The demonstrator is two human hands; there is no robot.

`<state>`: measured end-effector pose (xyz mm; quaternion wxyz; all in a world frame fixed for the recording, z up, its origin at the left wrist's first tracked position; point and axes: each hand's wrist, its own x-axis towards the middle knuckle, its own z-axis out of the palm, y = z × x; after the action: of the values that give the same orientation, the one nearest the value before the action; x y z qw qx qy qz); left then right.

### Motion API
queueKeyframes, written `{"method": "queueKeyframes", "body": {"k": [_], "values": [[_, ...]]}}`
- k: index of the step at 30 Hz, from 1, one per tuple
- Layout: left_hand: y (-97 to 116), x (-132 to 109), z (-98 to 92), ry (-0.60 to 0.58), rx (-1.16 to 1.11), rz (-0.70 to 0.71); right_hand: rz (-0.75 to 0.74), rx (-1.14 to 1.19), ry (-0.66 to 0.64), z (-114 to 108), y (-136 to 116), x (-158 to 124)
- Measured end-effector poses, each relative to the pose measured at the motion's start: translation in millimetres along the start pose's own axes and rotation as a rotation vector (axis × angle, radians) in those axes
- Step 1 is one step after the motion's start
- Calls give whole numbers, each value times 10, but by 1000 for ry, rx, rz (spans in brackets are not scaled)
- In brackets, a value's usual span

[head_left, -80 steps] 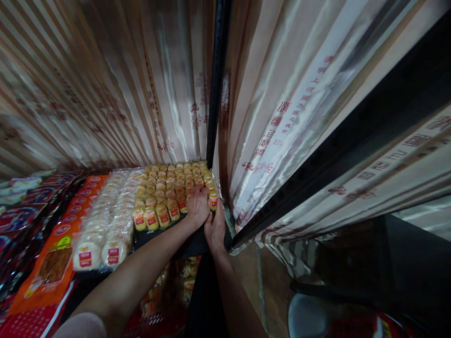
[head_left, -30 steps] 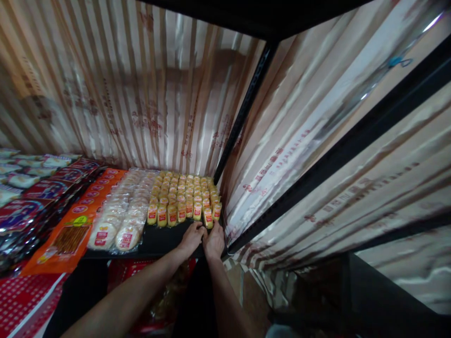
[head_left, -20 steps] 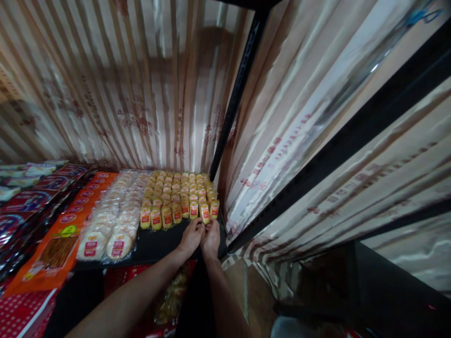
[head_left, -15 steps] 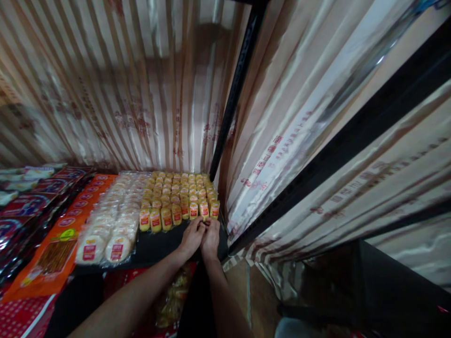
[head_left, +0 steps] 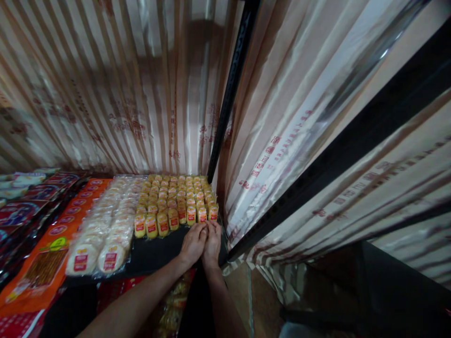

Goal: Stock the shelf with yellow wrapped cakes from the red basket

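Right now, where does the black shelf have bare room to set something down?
The main bare strip of the black shelf lies in front of the small yellow plastic packets, between the round white plastic packets and the left hand. It is crowded behind, among the yellow packets, and farther left, around a flat orange pouch.

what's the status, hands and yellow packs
Left hand, right hand together, grip unclear. Yellow packs in rows, some partly hidden by hands. Black post at back corner.
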<state>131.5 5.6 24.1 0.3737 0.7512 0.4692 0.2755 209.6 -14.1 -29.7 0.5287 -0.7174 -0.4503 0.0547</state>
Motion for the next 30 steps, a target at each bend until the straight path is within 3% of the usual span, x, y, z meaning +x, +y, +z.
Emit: {"method": "queueKeyframes", "body": {"k": [10, 22, 30], "values": [[-98, 9, 158, 91, -64, -43, -117, -109, 101, -41, 42, 42], [-134, 59, 189, 114, -52, -75, -182, -67, 36, 119, 214, 185], [-88, 48, 178, 93, -33, -78, -120, -12, 27, 137, 279, 159]]}}
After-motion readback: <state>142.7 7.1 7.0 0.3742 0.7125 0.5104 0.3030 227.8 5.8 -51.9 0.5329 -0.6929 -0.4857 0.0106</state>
